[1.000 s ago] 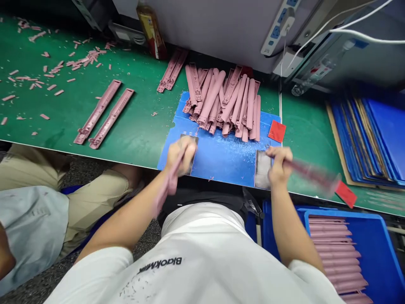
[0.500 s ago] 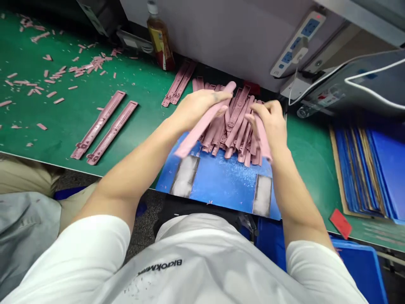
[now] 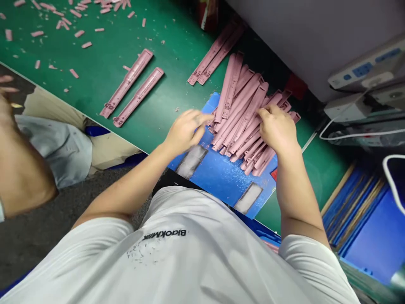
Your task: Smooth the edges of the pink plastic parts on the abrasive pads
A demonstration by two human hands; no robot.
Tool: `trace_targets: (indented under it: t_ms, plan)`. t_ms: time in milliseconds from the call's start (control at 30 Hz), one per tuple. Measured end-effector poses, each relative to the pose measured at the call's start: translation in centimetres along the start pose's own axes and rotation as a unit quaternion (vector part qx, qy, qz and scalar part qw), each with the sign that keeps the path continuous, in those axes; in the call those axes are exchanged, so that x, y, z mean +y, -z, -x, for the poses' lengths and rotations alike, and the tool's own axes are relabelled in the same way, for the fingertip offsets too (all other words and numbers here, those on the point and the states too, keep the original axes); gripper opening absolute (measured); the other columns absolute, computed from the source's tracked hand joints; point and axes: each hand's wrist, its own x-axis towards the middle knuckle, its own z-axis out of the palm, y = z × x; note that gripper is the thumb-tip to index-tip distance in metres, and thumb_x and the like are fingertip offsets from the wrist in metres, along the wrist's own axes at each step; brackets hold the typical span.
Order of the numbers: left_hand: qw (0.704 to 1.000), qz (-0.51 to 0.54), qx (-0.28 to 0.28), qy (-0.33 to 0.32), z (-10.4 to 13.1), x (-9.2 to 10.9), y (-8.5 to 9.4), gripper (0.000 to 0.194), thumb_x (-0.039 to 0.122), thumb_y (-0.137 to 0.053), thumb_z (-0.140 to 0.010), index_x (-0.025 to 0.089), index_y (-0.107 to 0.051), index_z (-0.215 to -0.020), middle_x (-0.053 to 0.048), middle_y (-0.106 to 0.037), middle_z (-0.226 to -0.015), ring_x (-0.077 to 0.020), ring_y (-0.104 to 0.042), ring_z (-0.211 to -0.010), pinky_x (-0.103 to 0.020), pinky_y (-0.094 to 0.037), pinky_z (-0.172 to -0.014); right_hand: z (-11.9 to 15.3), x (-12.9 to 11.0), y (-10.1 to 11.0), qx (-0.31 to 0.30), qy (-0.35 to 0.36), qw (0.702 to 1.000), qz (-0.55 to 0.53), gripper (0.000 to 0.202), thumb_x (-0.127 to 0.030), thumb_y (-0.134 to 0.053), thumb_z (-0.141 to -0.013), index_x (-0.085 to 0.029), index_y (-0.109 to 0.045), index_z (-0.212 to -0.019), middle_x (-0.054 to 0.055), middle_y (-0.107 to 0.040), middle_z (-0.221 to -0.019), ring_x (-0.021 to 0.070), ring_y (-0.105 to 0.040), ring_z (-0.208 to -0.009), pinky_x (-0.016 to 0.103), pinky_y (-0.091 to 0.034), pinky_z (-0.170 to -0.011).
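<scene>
Pink straps (image 3: 245,116) lie heaped on a blue mat (image 3: 221,177) at the edge of the green table (image 3: 104,76). The right hand (image 3: 278,128) rests curled on the heap (grip unclear); the left hand (image 3: 185,131), fingers loosely extended, touches its near edge.

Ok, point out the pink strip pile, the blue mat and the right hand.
pink strip pile (image 3: 243,114), head view, middle of the heap
blue mat (image 3: 221,177), head view, bare part near its front
right hand (image 3: 278,128), head view, back of the hand
</scene>
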Motion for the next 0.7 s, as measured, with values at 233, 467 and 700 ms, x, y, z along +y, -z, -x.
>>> trace_targets:
  t_ms: [233, 467, 700]
  plan:
    - [0.972, -0.016, 0.002, 0.236, 19.2, 3.9, 2.6, 0.040, 0.023, -0.055, -0.116, 0.022, -0.090, -0.135, -0.013, -0.087, -0.117, -0.0307, -0.083, -0.112, -0.046, -0.067, -0.112, -1.5, -5.5, 1.1, -0.075, 0.130, 0.989, 0.006, 0.030, -0.030, -0.059, -0.116, -0.024, -0.083, -0.133, 0.017, -0.083, -0.133, 0.0377, -0.081, -0.127, 0.059, -0.066, -0.119]
    - [0.867, 0.025, 0.025, 0.498, 28.9, 2.8, 3.2, 0.036, 0.014, -0.064, -0.108, 0.016, -0.095, -0.127, -0.015, -0.089, -0.129, -0.0325, -0.084, -0.126, -0.044, -0.064, -0.126, -3.2, -18.5, -5.0, -0.255, 0.299, 0.912, -0.117, 0.026, -0.037, -0.060, -0.123, -0.028, -0.083, -0.130, 0.013, -0.088, -0.127, 0.0352, -0.087, -0.122, 0.055, -0.071, -0.111]
    - [0.724, 0.085, 0.260, 0.633, 42.8, -0.3, 9.5, 0.039, 0.043, -0.085, -0.119, 0.015, -0.080, -0.146, -0.015, -0.079, -0.144, -0.0324, -0.081, -0.126, -0.052, -0.073, -0.110, 0.7, -37.4, -15.0, -0.514, 0.374, 0.759, -0.141, 0.031, -0.040, -0.057, -0.124, -0.031, -0.086, -0.131, 0.012, -0.089, -0.132, 0.0352, -0.089, -0.123, 0.053, -0.075, -0.107]
